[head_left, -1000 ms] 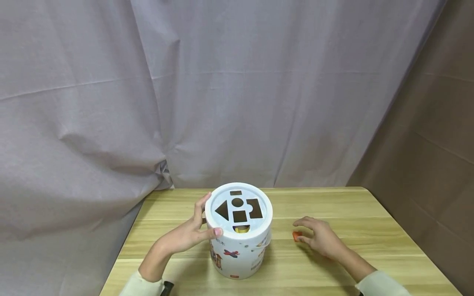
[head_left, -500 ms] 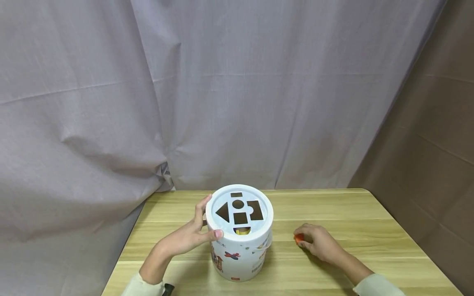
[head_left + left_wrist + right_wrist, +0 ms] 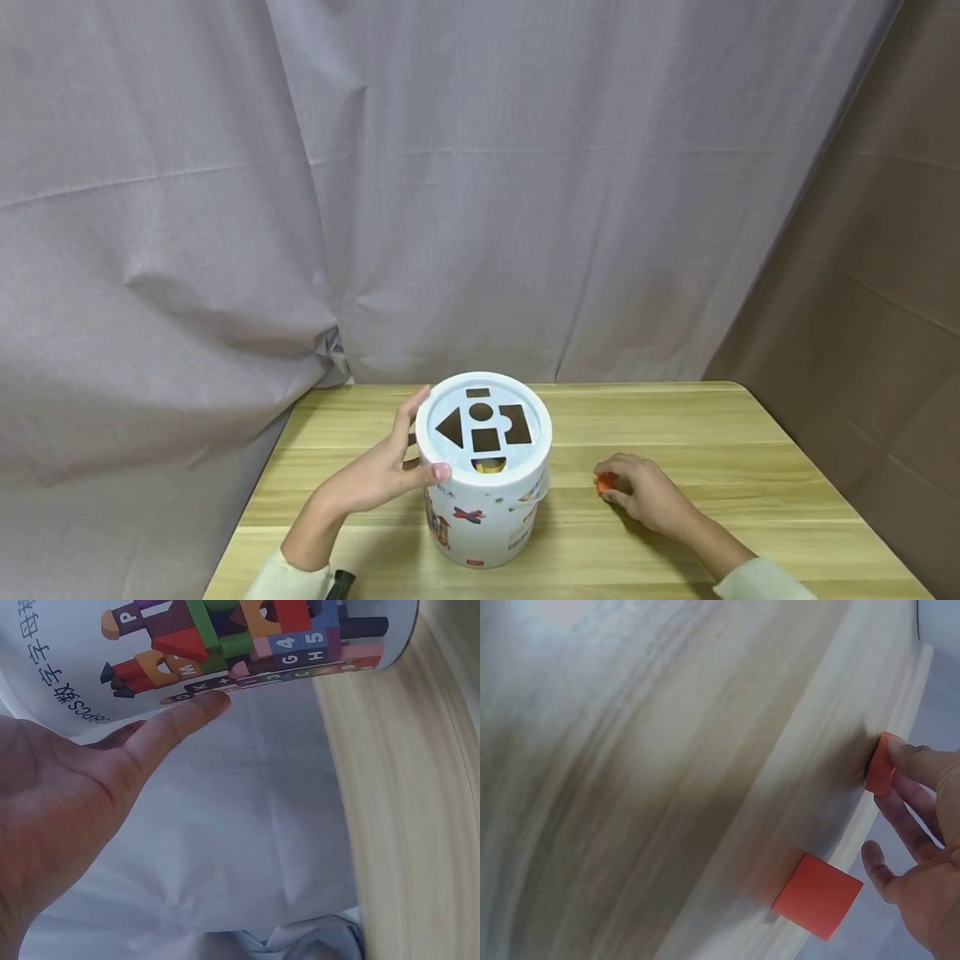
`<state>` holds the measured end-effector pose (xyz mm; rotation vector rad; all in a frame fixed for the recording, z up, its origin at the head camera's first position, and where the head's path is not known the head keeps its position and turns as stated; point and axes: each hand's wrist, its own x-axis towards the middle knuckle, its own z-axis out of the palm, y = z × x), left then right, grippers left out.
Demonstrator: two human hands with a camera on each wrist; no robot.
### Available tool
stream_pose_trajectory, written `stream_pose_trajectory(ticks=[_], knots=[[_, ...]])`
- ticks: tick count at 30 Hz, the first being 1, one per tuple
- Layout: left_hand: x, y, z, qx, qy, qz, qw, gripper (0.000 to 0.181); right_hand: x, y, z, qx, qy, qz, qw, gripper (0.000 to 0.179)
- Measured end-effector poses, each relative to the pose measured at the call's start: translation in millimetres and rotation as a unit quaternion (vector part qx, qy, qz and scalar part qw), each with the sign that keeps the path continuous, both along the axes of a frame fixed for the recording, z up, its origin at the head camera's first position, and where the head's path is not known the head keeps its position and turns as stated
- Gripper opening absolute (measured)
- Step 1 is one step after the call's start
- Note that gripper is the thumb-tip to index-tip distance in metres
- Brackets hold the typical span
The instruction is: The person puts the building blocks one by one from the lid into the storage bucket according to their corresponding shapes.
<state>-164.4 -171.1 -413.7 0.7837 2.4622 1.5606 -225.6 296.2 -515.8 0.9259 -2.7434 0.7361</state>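
Note:
A white bucket printed with coloured toy blocks stands on the table. Cut-outs of several shapes pierce its pale lid, and something yellow shows through the front one. My left hand grips the bucket's upper left side, thumb on the front of the rim and fingers round the left. In the left wrist view a finger lies along the printed wall. To the right, my right hand pinches a small orange-red block at the table surface. Beside that hand lies a second, square-faced red block, hidden in the head view.
The wooden table reaches back to a grey curtain. A darker brown cloth hangs on the right. At the bucket's right side hangs its white handle. A black object sits at the left sleeve.
My right hand has closed its fingertips on the orange-red block, shifting slightly toward me. The left hand and the bucket have stayed in place.

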Motion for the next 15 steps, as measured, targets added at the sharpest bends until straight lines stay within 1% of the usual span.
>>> stream_pose_trajectory(ticks=[4, 7, 9, 12, 14, 15], knots=[[-2.4, 1.7, 1.1, -0.001, 0.006, 0.003, 1.0000, 0.115, 4.6, 0, 4.1, -0.016, 0.016, 0.007, 0.9997, 0.034], [-2.8, 3.5, 0.8, 0.000, 0.007, 0.010, 0.9999, 0.115, 10.3, -1, 12.7, -0.031, 0.044, 0.009, 0.9985, 0.037], [-2.3, 4.5, 0.6, 0.002, 0.007, 0.013, 0.9999, 0.116, 13.7, -3, 21.5, -0.044, 0.070, 0.011, 0.9965, 0.042], [-1.6, 5.4, 0.3, 0.004, 0.007, 0.014, 0.9999, 0.118, 17.7, -5, 38.9, -0.068, 0.106, 0.016, 0.9919, 0.049], [-1.3, 5.8, 0.1, 0.005, 0.006, 0.013, 0.9999, 0.118, 18.9, -6, 50.7, -0.078, 0.123, 0.018, 0.9891, 0.052], [-1.1, 5.9, 0.1, 0.005, 0.005, 0.013, 0.9999, 0.118, 19.8, -7, 56.4, -0.083, 0.126, 0.019, 0.9884, 0.054]])
